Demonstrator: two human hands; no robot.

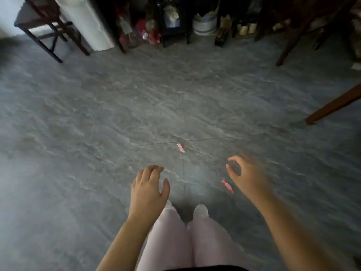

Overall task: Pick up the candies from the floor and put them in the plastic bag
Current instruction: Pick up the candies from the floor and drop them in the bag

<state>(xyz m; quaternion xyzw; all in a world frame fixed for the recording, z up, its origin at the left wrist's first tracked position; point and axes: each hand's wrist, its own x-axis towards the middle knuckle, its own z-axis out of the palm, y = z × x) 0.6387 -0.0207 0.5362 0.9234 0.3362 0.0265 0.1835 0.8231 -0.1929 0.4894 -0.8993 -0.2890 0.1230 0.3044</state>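
Pink and red, lying untouched on the floor (97,114) at lower centre: pale candy (180,147), red candy (227,186). Hovering left hand (148,186) and right hand (248,175), grips loosely spread, empty. Seeing no plastic bag; barely starting.

Dim indoor light; the brightest patch is daylight at far left by the white appliance (88,22). The grey floor (78,124) smears with motion blur toward the edges, straight lines bow wide-angle, and far shelves sit in shadow.
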